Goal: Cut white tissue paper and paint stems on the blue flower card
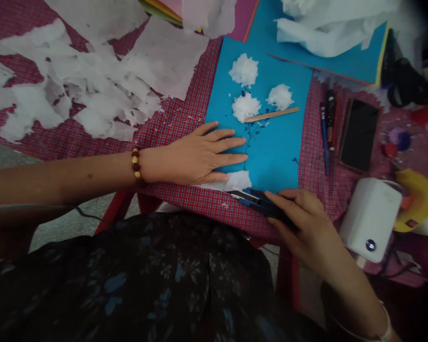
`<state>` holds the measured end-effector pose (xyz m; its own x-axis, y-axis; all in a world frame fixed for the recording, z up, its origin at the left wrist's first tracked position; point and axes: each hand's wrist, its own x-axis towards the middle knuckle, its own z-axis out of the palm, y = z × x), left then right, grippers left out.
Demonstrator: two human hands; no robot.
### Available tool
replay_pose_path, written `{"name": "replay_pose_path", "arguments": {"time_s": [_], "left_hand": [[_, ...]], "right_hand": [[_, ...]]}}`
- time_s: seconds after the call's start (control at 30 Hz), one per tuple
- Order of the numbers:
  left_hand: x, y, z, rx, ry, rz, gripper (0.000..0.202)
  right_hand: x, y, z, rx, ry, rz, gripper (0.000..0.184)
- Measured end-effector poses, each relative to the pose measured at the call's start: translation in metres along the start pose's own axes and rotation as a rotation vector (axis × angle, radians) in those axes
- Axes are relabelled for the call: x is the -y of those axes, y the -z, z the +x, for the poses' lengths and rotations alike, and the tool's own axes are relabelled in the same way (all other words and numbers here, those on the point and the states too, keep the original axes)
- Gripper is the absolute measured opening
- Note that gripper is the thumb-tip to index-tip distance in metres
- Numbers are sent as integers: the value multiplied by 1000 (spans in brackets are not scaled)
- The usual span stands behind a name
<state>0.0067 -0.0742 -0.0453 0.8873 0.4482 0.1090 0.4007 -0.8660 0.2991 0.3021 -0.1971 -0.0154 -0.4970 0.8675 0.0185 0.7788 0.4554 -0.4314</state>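
My left hand lies flat with its fingers spread on the left side of a blue sheet. Its thumb rests on a strip of white tissue paper at the sheet's near edge. In my right hand is a slim black-and-blue tool with a metallic tip, pointing left beside that strip; its exact kind is unclear. Three ruffled white paper flowers sit on the sheet above drawn dark stems. A flat wooden stick lies across the sheet, touching the lowest flower.
Torn white tissue covers the table's left side. To the right are pens, a dark phone, a white box-shaped device and a yellow object. More crumpled tissue lies on another blue sheet behind.
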Motion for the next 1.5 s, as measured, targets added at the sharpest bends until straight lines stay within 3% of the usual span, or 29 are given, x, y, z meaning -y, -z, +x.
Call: {"name": "replay_pose_path", "arguments": {"time_s": [0.27, 0.6, 0.97, 1.3, 1.5], "left_hand": [[5, 2, 4, 6, 23, 3, 50], [26, 26, 31, -12, 73, -89, 42], [28, 2, 21, -47, -10, 61, 50], [28, 6, 20, -38, 20, 16, 70], [25, 6, 20, -16, 58, -12, 71]], "right_hand": [[-5, 5, 21, 15, 71, -28, 42], [-23, 11, 36, 2, 12, -18, 42], [-30, 16, 43, 51, 47, 4, 43], [-31, 18, 55, 95, 52, 21, 45], [-23, 12, 32, 51, 16, -26, 48]]}}
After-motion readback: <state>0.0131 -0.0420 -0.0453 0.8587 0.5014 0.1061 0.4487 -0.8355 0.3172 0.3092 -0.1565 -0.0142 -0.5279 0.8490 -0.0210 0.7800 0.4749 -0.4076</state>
